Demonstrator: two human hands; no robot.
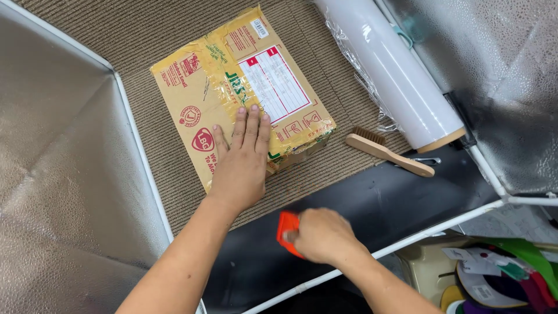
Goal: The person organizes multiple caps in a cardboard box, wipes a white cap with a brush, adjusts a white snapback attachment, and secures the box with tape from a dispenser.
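Your left hand (241, 166) lies flat, fingers straight and together, pressing on the near edge of the cardboard parcel (238, 87). Your right hand (319, 235), blurred, is closed around a small orange tool (287, 229) at about five o'clock from the parcel, over the black strip (378, 203).

That parcel is a flat tan box wrapped in clear tape, with red and green print and a white label with a red border on top. It sits turned at an angle on the brown ribbed mat (139, 35), toward twelve o'clock from your hands.

At three o'clock from the box lies a wooden-handled brush (386, 152), and beyond it a big roll of clear wrap (389, 64). Silvery quilted panels (58, 174) on a white frame stand at nine and two o'clock.
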